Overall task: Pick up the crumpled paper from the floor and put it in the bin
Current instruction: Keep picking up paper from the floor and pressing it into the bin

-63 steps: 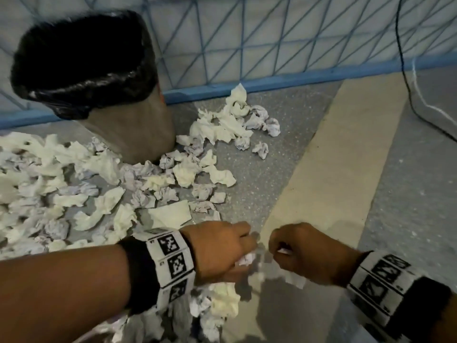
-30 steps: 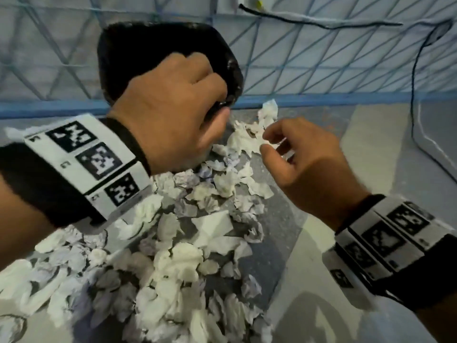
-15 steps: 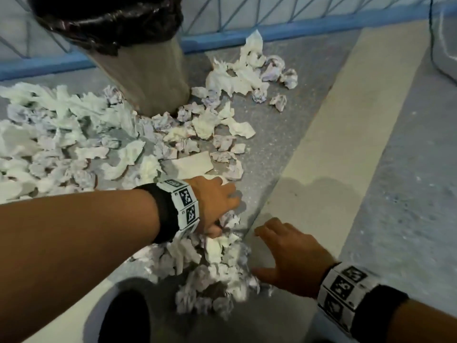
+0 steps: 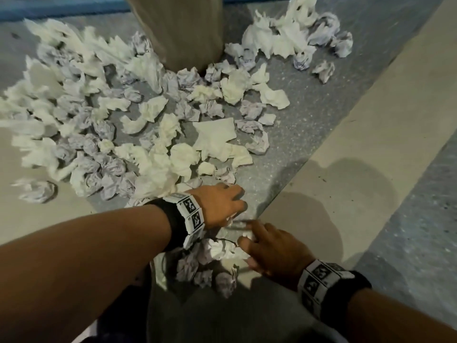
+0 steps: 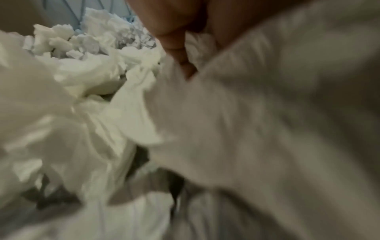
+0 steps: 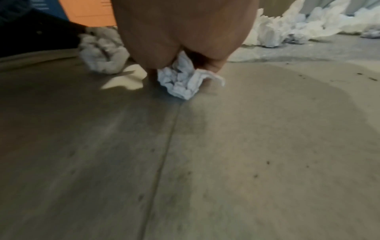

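One crumpled paper [image 6: 180, 81] sat pinched under the right hand [image 4: 274, 253] — the left hand [image 4: 220, 204], grip unclear, reached just beyond.

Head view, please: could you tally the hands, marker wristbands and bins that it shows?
Hands: 2, left hand and right hand
Marker wristbands: 2, left wristband and right wristband
Bins: 1, the bin
Total: 5

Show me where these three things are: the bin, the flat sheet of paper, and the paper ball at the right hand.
bin [image 4: 188, 33]: head view, bare side wall.
flat sheet of paper [image 4: 215, 133]: head view, its middle.
paper ball [image 6: 180, 81]: right wrist view, crumpled front, under the fingers.
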`<action>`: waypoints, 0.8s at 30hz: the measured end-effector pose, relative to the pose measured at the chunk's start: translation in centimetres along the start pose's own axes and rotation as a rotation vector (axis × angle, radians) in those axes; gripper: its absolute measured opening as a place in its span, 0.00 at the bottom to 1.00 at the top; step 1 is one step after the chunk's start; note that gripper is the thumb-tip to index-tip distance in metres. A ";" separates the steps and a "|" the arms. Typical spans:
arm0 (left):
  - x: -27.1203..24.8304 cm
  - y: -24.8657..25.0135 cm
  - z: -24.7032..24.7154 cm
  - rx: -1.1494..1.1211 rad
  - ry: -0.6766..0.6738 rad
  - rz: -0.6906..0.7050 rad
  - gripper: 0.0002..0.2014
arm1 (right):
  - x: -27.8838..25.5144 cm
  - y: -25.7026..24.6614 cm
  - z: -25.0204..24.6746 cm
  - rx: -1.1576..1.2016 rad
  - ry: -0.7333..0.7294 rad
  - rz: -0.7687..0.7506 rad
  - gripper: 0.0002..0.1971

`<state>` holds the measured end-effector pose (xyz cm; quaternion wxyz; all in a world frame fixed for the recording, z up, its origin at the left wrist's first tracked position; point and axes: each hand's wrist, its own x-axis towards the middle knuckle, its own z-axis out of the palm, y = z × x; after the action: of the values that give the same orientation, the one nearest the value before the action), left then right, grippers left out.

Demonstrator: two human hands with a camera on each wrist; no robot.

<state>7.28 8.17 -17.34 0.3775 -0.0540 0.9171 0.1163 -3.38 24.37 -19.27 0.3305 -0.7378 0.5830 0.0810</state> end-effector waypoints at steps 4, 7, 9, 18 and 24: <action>-1.1 -1.1 -4.6 0.079 -0.001 0.035 0.25 | 0.8 1.1 -2.3 0.176 -0.076 0.048 0.15; -3.0 -2.9 -9.6 0.163 0.060 0.049 0.25 | 1.0 1.6 -5.5 0.249 -0.097 0.087 0.09; -5.0 -4.8 -13.5 0.200 0.215 0.077 0.23 | 0.9 2.0 -8.5 0.275 -0.074 0.083 0.07; -12.1 -19.9 -29.1 -0.062 1.036 -0.219 0.20 | 2.2 2.1 -31.2 0.301 0.420 0.184 0.08; -11.0 -27.5 -26.6 -0.280 0.905 -0.565 0.28 | 10.4 -0.2 -43.1 0.139 0.883 0.269 0.10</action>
<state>2.13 -25.06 3.95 -0.0487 -0.3921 0.9136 0.0964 -11.49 -9.16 8.67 0.0858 -0.5956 0.7624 -0.2380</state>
